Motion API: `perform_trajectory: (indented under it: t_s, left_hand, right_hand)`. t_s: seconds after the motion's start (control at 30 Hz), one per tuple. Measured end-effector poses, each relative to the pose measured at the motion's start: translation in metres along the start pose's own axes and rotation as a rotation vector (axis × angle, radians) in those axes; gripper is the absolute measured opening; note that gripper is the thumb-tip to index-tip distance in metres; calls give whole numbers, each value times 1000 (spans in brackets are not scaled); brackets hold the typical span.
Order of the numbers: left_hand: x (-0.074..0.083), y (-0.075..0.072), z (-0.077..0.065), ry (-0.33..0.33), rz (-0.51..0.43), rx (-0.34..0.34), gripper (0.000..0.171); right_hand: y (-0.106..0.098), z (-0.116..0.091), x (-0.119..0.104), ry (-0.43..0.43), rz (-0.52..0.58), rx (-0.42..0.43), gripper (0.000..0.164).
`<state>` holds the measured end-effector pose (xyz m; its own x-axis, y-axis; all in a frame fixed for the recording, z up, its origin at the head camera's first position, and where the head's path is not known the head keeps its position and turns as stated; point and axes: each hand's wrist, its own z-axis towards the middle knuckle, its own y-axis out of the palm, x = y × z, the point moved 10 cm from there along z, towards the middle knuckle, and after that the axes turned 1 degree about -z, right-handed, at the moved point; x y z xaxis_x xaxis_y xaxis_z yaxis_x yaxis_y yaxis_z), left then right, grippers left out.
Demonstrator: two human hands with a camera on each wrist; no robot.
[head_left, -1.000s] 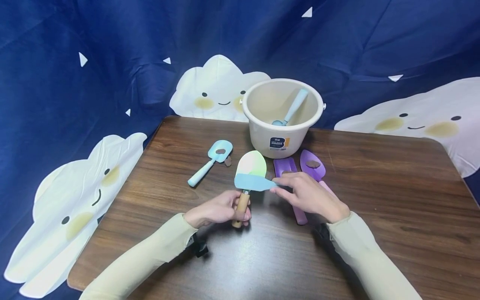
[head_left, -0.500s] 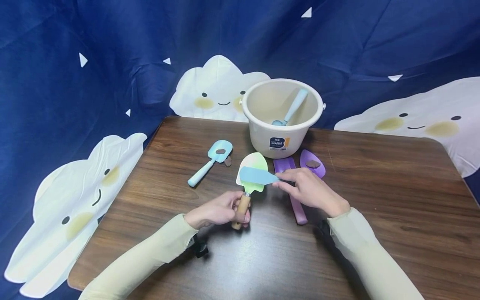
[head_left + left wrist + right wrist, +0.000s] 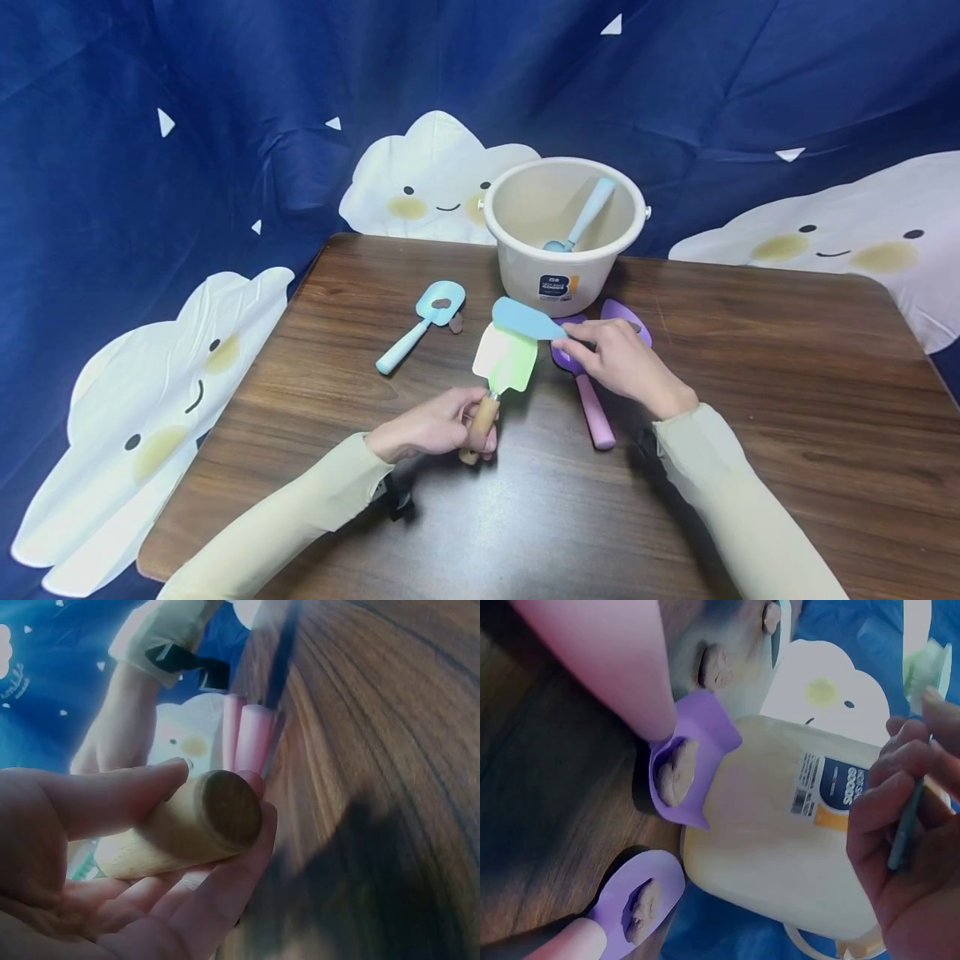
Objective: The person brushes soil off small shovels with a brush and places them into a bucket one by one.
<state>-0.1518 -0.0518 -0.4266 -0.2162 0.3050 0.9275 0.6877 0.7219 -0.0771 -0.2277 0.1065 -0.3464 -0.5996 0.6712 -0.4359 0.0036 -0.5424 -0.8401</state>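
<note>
My left hand (image 3: 431, 429) grips the wooden handle (image 3: 191, 821) of a small trowel. Its white and pale green blade (image 3: 510, 362) points away from me, over the table. A flat light-blue scraper (image 3: 523, 317) is pinched between the thumb and fingers of my right hand (image 3: 626, 367); it lies across the blade's tip in the head view. Under and beside my right hand are two purple toy shovels with pink handles, the nearer one's handle (image 3: 595, 412) in plain sight. In the right wrist view, each purple shovel head (image 3: 712, 739) holds a brown lump (image 3: 676, 774).
A cream bucket (image 3: 525, 275) stands behind the tools, with a light-blue scoop (image 3: 592, 210) leaning inside. To the left lies a light-blue shovel (image 3: 405, 345) with a brown lump in its head. Another brown lump (image 3: 456, 322) sits on the wooden table (image 3: 337, 317) beside it.
The blue scraper has slid from the trowel blade's handle end toward its tip, away from me and slightly right. My left hand stays nearly still, the blade drawn slightly nearer.
</note>
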Motion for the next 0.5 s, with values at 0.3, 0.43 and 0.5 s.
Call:
perform_trajectory:
  t_s: [0.3,0.43,0.5]
  left_hand:
    - [-2,2,1,-9,-27,-14,32]
    - [-3,0,2,-13,-28,-12,34]
    - [-2,-1,2,-8,-24,-9,34]
  right_hand:
    - [-2,1,2,53,-13,12,17]
    - [-1,-1,-7,13,25,2,15]
    - [0,-2,-11,-16,38,-12,14]
